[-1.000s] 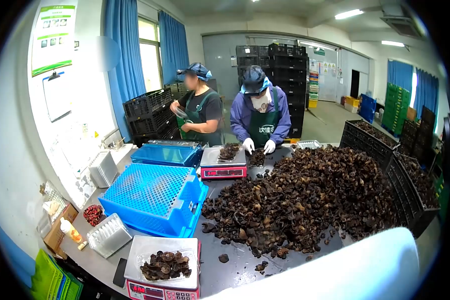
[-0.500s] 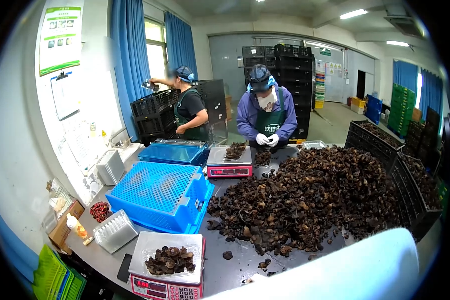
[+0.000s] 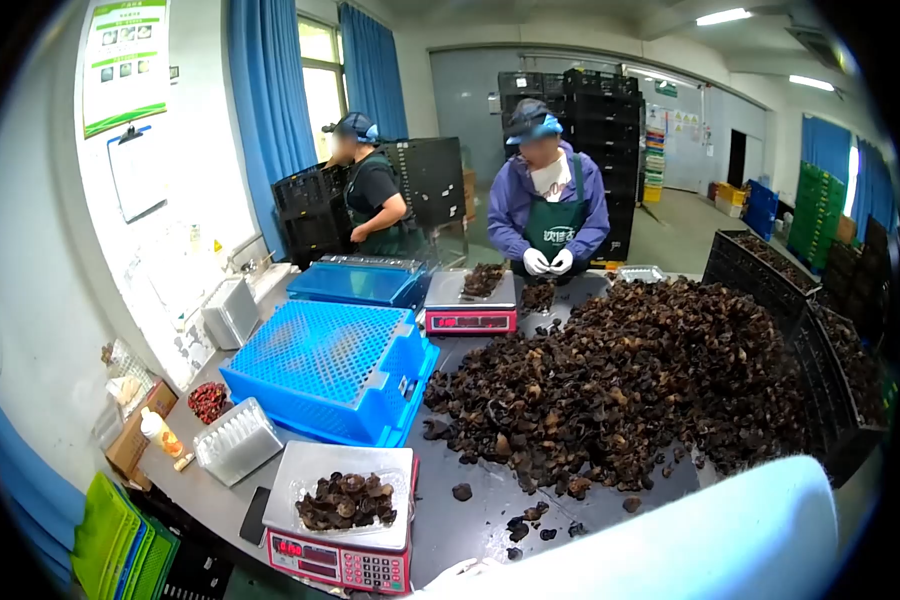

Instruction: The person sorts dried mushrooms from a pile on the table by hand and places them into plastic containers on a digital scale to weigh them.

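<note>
Dark brown, crinkled, ear-shaped pieces (image 3: 345, 502) lie piled in a shallow tray of clear plastic (image 3: 401, 498) atop a red-bodied electronic scale with a silver plate (image 3: 370, 460) at the near edge of the grey desk (image 3: 445, 530). The tray's long axis runs roughly left to right, along the scale's keypad front, which faces the near edge; the curled pieces point every way, some showing paler brown faces. The scale's red digits are lit. At the bottom edge of the view, below a pale blue sleeve (image 3: 690, 545), a white sliver of the right hand (image 3: 460, 572) shows near the scale's right corner; whether its grip is wide or narrow cannot be told. The left hand is out of view. A broad heap of similar dark brown pieces (image 3: 630, 375) covers the desk's right side. At the far edge, a person in a purple jacket (image 3: 505, 215) holds white-gloved hands together.
</note>
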A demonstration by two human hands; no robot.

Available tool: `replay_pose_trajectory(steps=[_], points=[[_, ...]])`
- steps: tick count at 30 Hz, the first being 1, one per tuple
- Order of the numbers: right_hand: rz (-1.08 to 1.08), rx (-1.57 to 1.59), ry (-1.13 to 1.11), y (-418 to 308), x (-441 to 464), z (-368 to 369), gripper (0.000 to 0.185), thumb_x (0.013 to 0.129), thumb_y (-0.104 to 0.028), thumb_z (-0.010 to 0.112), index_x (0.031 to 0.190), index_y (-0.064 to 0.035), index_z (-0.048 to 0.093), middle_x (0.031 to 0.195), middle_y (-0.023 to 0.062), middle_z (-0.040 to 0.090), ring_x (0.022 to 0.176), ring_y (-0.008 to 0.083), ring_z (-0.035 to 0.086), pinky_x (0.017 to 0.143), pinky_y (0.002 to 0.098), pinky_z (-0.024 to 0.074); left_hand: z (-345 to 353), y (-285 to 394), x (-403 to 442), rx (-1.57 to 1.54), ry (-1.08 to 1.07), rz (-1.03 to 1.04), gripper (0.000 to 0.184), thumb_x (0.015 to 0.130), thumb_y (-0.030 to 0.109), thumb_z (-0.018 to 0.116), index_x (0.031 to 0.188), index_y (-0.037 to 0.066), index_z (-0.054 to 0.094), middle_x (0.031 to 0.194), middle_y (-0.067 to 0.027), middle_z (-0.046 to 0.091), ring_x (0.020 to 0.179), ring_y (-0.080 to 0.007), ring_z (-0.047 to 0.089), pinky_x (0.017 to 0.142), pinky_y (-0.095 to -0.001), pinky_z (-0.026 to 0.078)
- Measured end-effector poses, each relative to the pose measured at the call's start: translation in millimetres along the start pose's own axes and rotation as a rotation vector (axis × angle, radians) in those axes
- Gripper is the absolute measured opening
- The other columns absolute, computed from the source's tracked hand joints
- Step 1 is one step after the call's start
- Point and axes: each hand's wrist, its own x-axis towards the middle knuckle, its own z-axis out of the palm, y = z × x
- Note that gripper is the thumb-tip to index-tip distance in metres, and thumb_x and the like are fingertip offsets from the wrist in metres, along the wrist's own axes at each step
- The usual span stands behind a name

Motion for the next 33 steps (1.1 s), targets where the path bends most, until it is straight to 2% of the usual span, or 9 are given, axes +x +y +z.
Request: replay_pose_trajectory(steps=[33], points=[[0.086, 0.077, -0.155, -2, 16, 5, 0.028, 0.091, -0.032, 0.059, 0.104, -0.0076, 0.065, 0.092, 0.015, 0.068, 0.089, 0.0266, 0.066, 0.08, 0.0348, 0.0498, 1, -2, -7, -0.073, -0.035, -0.115, 0.02, 0.092, 0.014, 0.059, 0.105, -0.001, 0.061, 0.095, -0.0119, 0.065, 0.086, -0.0224, 0.064, 0.077, -0.0356, 0.056]])
